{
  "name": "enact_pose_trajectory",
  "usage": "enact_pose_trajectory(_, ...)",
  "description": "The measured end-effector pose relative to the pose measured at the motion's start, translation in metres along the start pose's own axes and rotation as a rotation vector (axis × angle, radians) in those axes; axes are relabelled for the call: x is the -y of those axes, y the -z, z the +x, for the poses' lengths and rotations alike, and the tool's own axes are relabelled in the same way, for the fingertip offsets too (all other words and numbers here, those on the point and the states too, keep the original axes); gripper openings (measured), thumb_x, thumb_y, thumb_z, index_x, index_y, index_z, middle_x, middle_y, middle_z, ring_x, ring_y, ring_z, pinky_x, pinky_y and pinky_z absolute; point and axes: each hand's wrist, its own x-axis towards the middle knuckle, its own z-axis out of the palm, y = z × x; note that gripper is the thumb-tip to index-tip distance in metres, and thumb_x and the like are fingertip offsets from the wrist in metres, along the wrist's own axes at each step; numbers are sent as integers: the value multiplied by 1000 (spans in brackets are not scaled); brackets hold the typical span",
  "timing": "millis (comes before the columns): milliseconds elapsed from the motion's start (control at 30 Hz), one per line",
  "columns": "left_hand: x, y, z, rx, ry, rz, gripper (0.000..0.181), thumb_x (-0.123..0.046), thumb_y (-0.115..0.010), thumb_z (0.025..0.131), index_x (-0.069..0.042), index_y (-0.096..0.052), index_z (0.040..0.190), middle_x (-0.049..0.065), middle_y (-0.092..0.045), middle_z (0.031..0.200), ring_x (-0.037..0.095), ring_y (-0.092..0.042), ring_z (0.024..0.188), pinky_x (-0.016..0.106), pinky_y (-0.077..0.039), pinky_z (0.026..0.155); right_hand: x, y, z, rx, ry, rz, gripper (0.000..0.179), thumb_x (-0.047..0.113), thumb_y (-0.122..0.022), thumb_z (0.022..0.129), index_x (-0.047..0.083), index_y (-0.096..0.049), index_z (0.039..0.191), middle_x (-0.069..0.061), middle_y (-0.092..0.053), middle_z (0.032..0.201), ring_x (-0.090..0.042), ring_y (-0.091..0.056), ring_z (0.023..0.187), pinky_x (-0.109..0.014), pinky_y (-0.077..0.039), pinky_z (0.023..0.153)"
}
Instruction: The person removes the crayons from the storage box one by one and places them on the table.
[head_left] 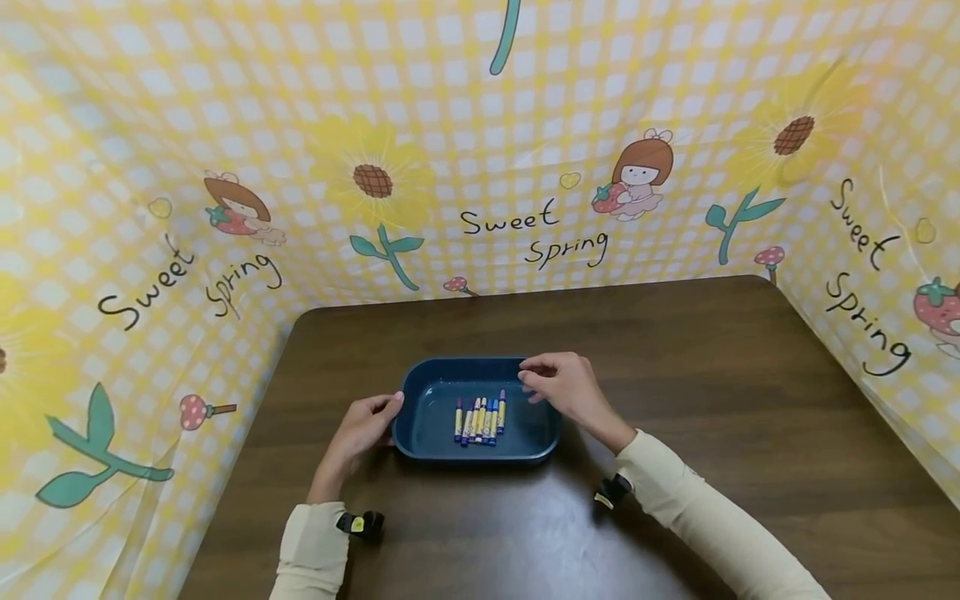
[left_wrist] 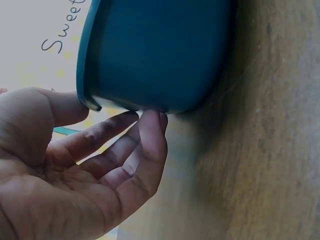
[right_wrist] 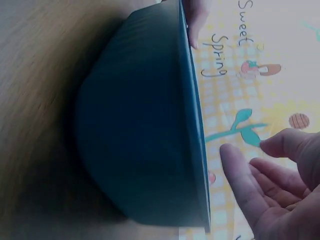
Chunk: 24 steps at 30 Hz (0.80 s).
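Observation:
A dark blue rectangular dish (head_left: 420,450) lies on the table. Inside it, several crayons (head_left: 480,421) with yellow wrappers and purple, blue or pale ends lie side by side. My left hand (head_left: 367,429) holds the dish's left end. In the left wrist view, the thumb meets the rim and the fingertips (left_wrist: 152,120) touch the outer wall. Over the dish's right rim hovers my right hand (head_left: 566,383), its fingers loosely bent. The right wrist view shows thumb and index finger apart, with nothing between them and no contact with the dish wall (right_wrist: 140,130).
The brown wooden table (head_left: 675,350) extends around the dish on every side. A yellow checked cloth (head_left: 480,150) with flowers and lettering hangs along the back and both sides. A black wrist camera (head_left: 362,525) sits at the left cuff, another (head_left: 611,492) at the right.

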Motion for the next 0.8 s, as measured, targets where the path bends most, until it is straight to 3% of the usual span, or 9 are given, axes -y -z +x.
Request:
enact_pose_trajectory(367, -5, 2, -3, -14, -2, -32, 53, -41, -53, 106, 1, -59, 138, 14, -62, 113, 14, -60, 79, 28, -59, 69, 11, -23, 22, 155, -100, -114, 16, 9, -71, 96, -3, -77, 104, -18, -77, 95, -20, -74, 70, -38, -63, 68)
enact_pose_trajectory(633, -2, -2, -8, -2, -10, -68, 52, -39, -53, 106, 3, -60, 136, 14, -62, 111, 15, -63, 80, 29, -61, 68, 1, -37, 24, 167, -183, -148, 15, 8, -69, 96, -5, -76, 102, -17, -76, 93, -22, -74, 70, -34, -62, 66)
enact_pose_trajectory(800, 4, -4, -15, -9, 11, -77, 52, -41, -55, 105, 2, -61, 136, 14, -62, 111, 16, -63, 81, 30, -61, 70, -3, -46, 20, 184, -176, -225, 13, 6, -68, 97, -4, -76, 98, -15, -75, 90, -20, -72, 68, -34, -62, 65)
